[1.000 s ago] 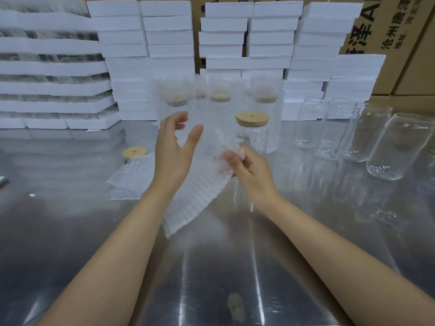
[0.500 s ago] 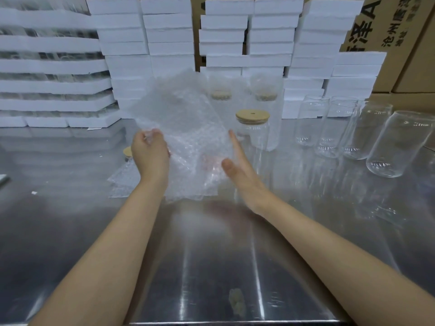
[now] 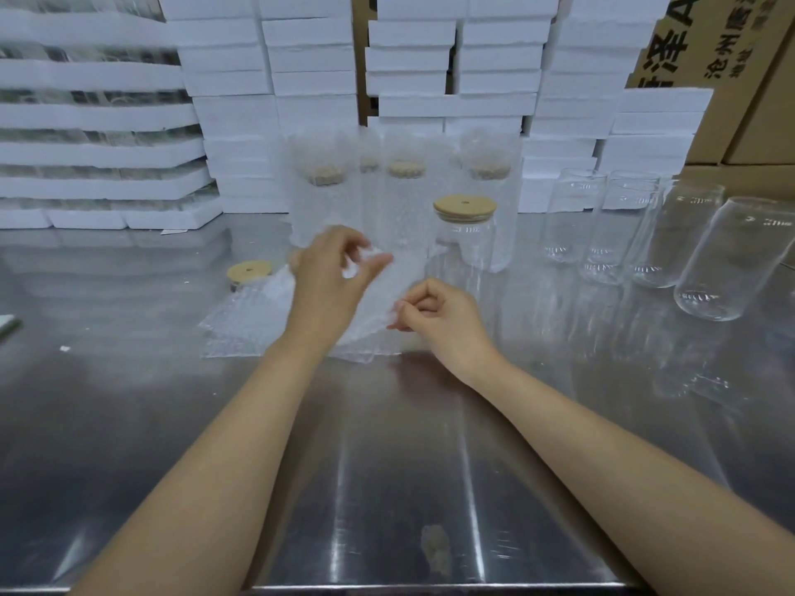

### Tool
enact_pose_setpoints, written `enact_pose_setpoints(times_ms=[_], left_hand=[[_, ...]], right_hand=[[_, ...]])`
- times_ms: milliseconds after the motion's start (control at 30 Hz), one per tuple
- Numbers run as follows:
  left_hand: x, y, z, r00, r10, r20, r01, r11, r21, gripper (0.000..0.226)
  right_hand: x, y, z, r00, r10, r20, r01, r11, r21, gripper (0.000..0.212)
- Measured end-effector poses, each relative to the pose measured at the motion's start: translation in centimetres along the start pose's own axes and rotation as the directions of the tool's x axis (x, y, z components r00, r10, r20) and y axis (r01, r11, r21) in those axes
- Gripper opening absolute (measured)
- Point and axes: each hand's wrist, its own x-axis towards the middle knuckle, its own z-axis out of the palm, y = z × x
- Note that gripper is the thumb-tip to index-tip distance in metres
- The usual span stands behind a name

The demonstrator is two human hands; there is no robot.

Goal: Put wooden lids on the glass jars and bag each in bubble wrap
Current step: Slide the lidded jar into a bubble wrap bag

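Note:
Between my hands hangs a clear bubble wrap bag (image 3: 378,303), its lower end near the table. My left hand (image 3: 331,277) pinches its top edge, and my right hand (image 3: 434,316) pinches its right edge with curled fingers. Just behind stands a glass jar with a wooden lid (image 3: 464,234), unwrapped. Several lidded jars in bubble wrap (image 3: 322,195) stand in a row further back. A loose wooden lid (image 3: 248,272) lies at the left beside a pile of flat bubble wrap bags (image 3: 245,320).
Several open glass jars without lids (image 3: 615,234) stand at the right, the nearest (image 3: 731,260) leaning. White foam trays (image 3: 309,79) are stacked along the back and left, with cardboard boxes (image 3: 731,58) behind. The steel table (image 3: 387,466) stretches toward me.
The bag was held up and spread wide; now it hangs lower and narrower. My left hand turned and pinches the top edge, and my right hand went from flat fingers to a curled pinch.

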Motion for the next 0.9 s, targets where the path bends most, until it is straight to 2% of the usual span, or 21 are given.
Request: enact_pose_setpoints(times_ms=[33,100,133,200,267,333,367,433,500,567,633,667,700,767,833,900], left_hand=[[-0.2,0.4,0.2,0.986,0.019,0.166,-0.004,0.996,-0.093,0.023],[-0.8,0.8,0.4,0.9,0.008,0.436,0.064,0.986,-0.151,0.039],[-1.1,0.7,0.6,0.862,-0.014,0.506,0.104,0.983,-0.15,0.044],[-1.5,-0.1,0.8,0.845,-0.049,0.533,0.134,0.983,-0.123,0.04],[-1.4,-0.7,0.6,0.852,-0.049,0.521,0.127,0.985,-0.115,0.022],[-1.2,-0.9,0.5,0.847,-0.03,0.53,0.118,0.984,-0.132,0.016],[-1.1,-0.9,0.5,0.85,-0.031,0.527,0.116,0.985,-0.13,0.012],[-0.8,-0.8,0.4,0.882,-0.036,0.469,0.095,0.99,-0.102,0.019],[-0.3,-0.9,0.1,0.931,-0.055,0.36,0.08,0.995,-0.054,0.031],[0.2,-0.9,-0.5,0.976,-0.074,0.204,0.072,0.997,0.019,0.023],[0.6,-0.9,-1.4,0.999,-0.044,-0.003,0.044,0.991,0.128,0.017],[0.8,-0.7,-1.8,0.996,-0.005,-0.09,0.021,0.983,0.18,0.017],[0.9,-0.4,-2.1,0.987,0.046,-0.153,-0.009,0.972,0.234,0.018],[0.9,0.6,-2.4,0.967,0.155,-0.205,-0.07,0.926,0.37,0.017],[0.7,1.6,-2.0,0.966,0.215,-0.146,-0.128,0.882,0.453,0.018],[0.1,2.3,-1.0,0.982,0.188,0.016,-0.176,0.879,0.443,0.019]], right_hand=[[0.0,-0.1,-0.1,1.0,-0.018,-0.022,0.018,1.0,0.0,0.024],[0.0,-0.1,-0.4,0.994,-0.08,-0.072,0.077,0.996,-0.047,0.031],[-0.1,-0.2,-0.6,0.989,-0.12,-0.091,0.112,0.99,-0.087,0.032],[-0.2,-0.4,-1.0,0.971,-0.22,-0.092,0.2,0.962,-0.185,0.029],[-0.2,-0.6,-1.4,0.945,-0.327,0.004,0.305,0.878,-0.368,0.017],[-0.4,-0.8,-1.6,0.885,-0.451,0.115,0.432,0.704,-0.564,0.005],[-0.4,-0.9,-1.6,0.84,-0.528,0.125,0.479,0.616,-0.625,0.009],[-0.4,-1.2,-1.7,0.753,-0.65,0.098,0.533,0.516,-0.67,0.012],[-0.3,-1.5,-2.0,0.638,-0.767,0.066,0.571,0.414,-0.709,0.011],[0.2,-1.9,-2.6,0.493,-0.87,0.02,0.572,0.307,-0.761,0.017],[0.7,-2.5,-3.2,0.401,-0.913,-0.07,0.543,0.299,-0.785,0.033],[1.0,-2.8,-3.5,0.402,-0.909,-0.11,0.526,0.328,-0.785,0.041],[1.2,-3.1,-3.8,0.439,-0.888,-0.134,0.501,0.366,-0.784,0.048],[1.6,-3.4,-4.2,0.571,-0.806,-0.156,0.407,0.443,-0.799,0.058],[1.8,-3.3,-4.7,0.693,-0.701,-0.167,0.316,0.504,-0.804,0.061],[1.9,-3.0,-5.2,0.782,-0.605,-0.154,0.279,0.559,-0.781,0.054]])
